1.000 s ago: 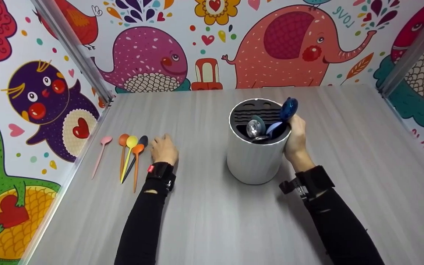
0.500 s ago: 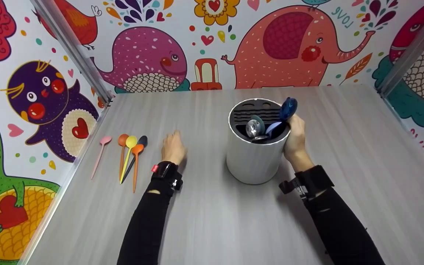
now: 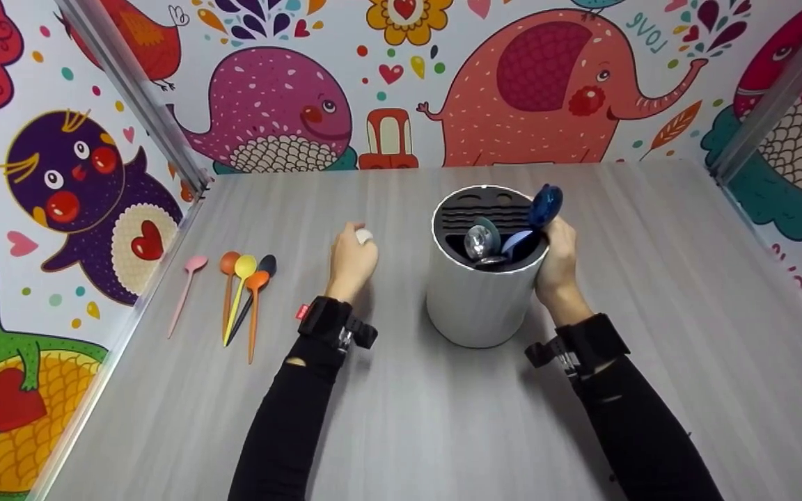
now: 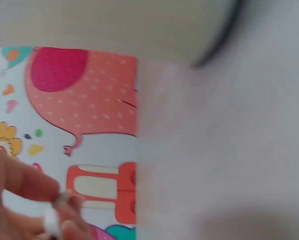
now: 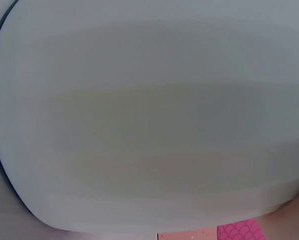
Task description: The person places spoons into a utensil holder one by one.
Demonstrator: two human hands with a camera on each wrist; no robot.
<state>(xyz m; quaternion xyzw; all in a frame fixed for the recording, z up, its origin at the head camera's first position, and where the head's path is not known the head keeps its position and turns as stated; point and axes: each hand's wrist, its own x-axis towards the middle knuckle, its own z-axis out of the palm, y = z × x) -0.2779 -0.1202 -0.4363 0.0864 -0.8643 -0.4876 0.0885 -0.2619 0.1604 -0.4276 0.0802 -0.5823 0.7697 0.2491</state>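
In the head view my left hand [image 3: 352, 263] pinches a small white spoon [image 3: 364, 236], its pale rounded end showing past the fingers and the rest hidden in the hand. The left wrist view has thumb and fingertips together on that white piece. A white cylindrical utensil holder [image 3: 477, 306] with a black slotted top stands upright to the right. My right hand [image 3: 560, 261] grips its right side near the rim. Inside the holder are a shiny metal spoon [image 3: 477, 242] and other utensils; a dark blue one [image 3: 546, 203] leans out at the right rim.
Left of my left hand lie a pink spoon [image 3: 196, 263], a yellow spoon [image 3: 245, 266], a black spoon [image 3: 268, 264] and two orange ones on the grey table [image 3: 401, 417]. Walls printed with cartoon animals border the table at back and sides.
My left hand has moved right and away from the coloured spoons, and the white spoon's end now shows in it. The right hand and the holder have stayed in place.
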